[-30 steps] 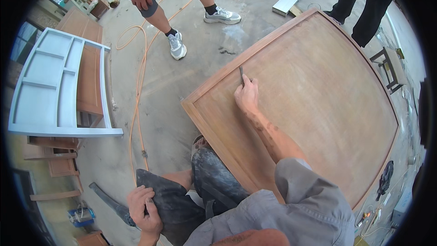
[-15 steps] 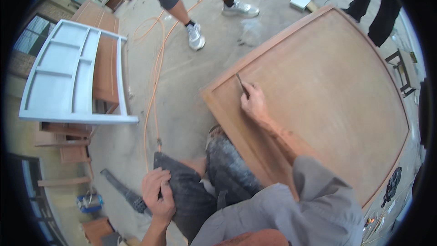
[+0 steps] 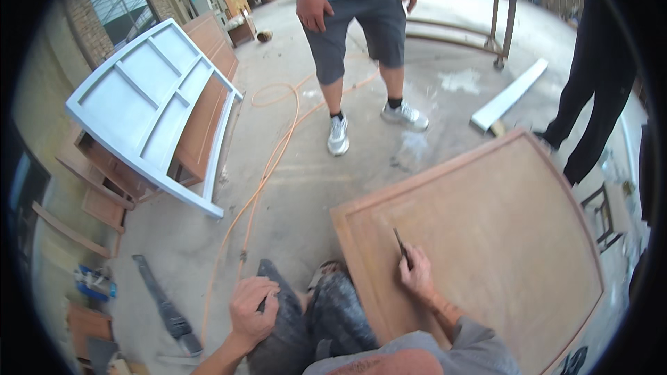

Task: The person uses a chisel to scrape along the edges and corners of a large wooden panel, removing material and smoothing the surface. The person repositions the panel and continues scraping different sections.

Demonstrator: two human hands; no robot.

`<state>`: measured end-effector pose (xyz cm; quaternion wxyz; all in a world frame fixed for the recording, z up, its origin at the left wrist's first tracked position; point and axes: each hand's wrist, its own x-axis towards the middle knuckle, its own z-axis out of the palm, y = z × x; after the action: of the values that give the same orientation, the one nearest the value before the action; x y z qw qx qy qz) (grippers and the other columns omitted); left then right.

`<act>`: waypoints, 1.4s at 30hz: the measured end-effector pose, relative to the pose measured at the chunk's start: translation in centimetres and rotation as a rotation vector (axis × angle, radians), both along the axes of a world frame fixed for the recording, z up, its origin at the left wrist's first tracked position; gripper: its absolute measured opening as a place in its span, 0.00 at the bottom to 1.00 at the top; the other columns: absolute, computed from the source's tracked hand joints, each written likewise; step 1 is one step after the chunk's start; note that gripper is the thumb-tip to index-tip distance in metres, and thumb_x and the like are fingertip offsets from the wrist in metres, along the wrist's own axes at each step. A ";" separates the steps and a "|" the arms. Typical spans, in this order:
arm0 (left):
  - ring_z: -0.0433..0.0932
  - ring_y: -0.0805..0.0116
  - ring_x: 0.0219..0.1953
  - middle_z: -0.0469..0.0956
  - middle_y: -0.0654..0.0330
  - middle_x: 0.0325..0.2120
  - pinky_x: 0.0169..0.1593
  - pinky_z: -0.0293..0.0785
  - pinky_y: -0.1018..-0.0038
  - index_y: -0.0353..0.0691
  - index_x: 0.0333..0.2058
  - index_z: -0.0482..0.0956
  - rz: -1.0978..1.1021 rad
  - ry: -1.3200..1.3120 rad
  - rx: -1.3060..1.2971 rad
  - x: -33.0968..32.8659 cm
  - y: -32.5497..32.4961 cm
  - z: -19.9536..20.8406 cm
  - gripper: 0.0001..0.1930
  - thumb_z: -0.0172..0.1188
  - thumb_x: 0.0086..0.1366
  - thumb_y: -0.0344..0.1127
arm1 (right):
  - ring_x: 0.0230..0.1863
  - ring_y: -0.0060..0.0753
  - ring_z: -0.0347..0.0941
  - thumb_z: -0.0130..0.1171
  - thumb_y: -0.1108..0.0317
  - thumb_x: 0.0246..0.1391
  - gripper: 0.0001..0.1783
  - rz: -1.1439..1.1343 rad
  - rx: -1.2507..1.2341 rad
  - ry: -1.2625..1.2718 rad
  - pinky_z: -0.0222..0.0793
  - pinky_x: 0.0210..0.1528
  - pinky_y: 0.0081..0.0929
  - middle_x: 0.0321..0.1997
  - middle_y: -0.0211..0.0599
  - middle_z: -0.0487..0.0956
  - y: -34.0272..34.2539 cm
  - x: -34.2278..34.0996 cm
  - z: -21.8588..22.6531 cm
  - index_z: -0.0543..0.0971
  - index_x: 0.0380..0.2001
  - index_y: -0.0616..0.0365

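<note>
My right hand (image 3: 418,278) grips a slim, dark, pointed tool (image 3: 401,244), perhaps a narrow blade; its exact kind is unclear. The hand is over a large brown wooden panel (image 3: 486,229) with a raised border and one curved edge. The tool's tip points away from me, near the panel's left part; whether it touches the wood I cannot tell. My left hand (image 3: 253,309) is at my knee in dark, dusty trousers (image 3: 340,312). Its fingers are curled, with a dark spot showing between them that I cannot identify.
An orange hose (image 3: 267,167) trails across the concrete floor. White-painted framed panel (image 3: 149,97) leans at the left, near a black blower-like tool (image 3: 167,305). One person in shorts (image 3: 368,38) stands ahead, another in dark trousers (image 3: 590,90) at right. A white board (image 3: 511,94) lies beyond.
My view has tilted up, showing more of the person ahead. My right hand and tool have drawn back from the panel's border strip, over its face. The left hand stays by my knee.
</note>
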<state>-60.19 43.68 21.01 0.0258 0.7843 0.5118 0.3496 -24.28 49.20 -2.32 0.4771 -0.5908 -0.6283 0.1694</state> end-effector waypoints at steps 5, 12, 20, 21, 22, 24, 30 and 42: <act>0.84 0.54 0.41 0.87 0.57 0.34 0.48 0.77 0.61 0.38 0.31 0.86 0.093 -0.140 -0.012 1.5 0.5 -0.6 0.03 0.65 0.59 0.27 | 0.35 0.38 0.80 0.58 0.73 0.63 0.21 -0.134 0.103 0.049 0.77 0.41 0.34 0.38 0.45 0.82 -0.2 2.4 -3.2 0.77 0.59 0.62; 0.84 0.51 0.40 0.87 0.53 0.35 0.48 0.78 0.61 0.35 0.32 0.87 0.127 -0.211 0.034 2.7 -0.2 -0.3 0.03 0.66 0.59 0.27 | 0.40 0.45 0.81 0.58 0.72 0.61 0.23 -0.106 0.006 0.193 0.78 0.46 0.39 0.42 0.47 0.83 0.4 2.1 -3.8 0.77 0.60 0.61; 0.84 0.50 0.39 0.87 0.51 0.34 0.47 0.78 0.61 0.34 0.33 0.87 0.140 -0.257 0.033 1.6 -0.4 -1.0 0.04 0.65 0.62 0.26 | 0.40 0.46 0.81 0.59 0.72 0.61 0.24 -0.097 0.021 0.132 0.77 0.45 0.39 0.41 0.47 0.82 0.2 1.1 -2.5 0.76 0.61 0.60; 0.84 0.50 0.39 0.87 0.51 0.34 0.47 0.78 0.62 0.34 0.34 0.87 0.143 -0.252 0.030 1.2 -0.5 -0.9 0.04 0.65 0.62 0.26 | 0.40 0.46 0.81 0.59 0.72 0.61 0.25 -0.091 0.015 0.129 0.77 0.45 0.39 0.41 0.47 0.82 0.0 0.8 -2.2 0.76 0.62 0.60; 0.84 0.50 0.40 0.87 0.51 0.34 0.47 0.78 0.61 0.34 0.34 0.87 0.139 -0.251 0.022 1.1 -0.5 -0.9 0.04 0.65 0.62 0.26 | 0.40 0.46 0.81 0.58 0.72 0.61 0.25 -0.086 0.008 0.123 0.77 0.45 0.39 0.42 0.47 0.82 -0.1 0.8 -2.0 0.75 0.62 0.60; 0.84 0.49 0.40 0.87 0.51 0.35 0.48 0.78 0.61 0.33 0.35 0.87 0.123 -0.246 0.001 1.0 -0.5 -0.7 0.05 0.64 0.62 0.26 | 0.40 0.43 0.81 0.58 0.73 0.60 0.26 -0.092 0.046 0.096 0.78 0.46 0.38 0.42 0.45 0.82 -0.2 0.7 -2.1 0.75 0.63 0.61; 0.84 0.47 0.43 0.86 0.48 0.37 0.53 0.77 0.60 0.32 0.36 0.85 0.106 -0.226 -0.060 2.2 -0.4 -0.4 0.06 0.63 0.64 0.28 | 0.48 0.55 0.81 0.58 0.74 0.58 0.28 -0.116 -0.027 0.144 0.77 0.52 0.43 0.49 0.51 0.81 -0.9 0.8 -1.9 0.74 0.63 0.59; 0.83 0.52 0.49 0.85 0.49 0.41 0.58 0.75 0.62 0.30 0.40 0.84 0.076 -0.237 -0.174 1.6 0.2 -1.7 0.08 0.57 0.71 0.25 | 0.47 0.59 0.79 0.58 0.74 0.58 0.27 -0.170 -0.003 0.211 0.77 0.49 0.45 0.45 0.55 0.78 -0.8 1.8 -1.1 0.73 0.63 0.60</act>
<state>-58.62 43.87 19.29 0.1406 0.7125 0.5627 0.3949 -22.51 48.40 -3.46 0.5522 -0.6214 -0.5222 0.1904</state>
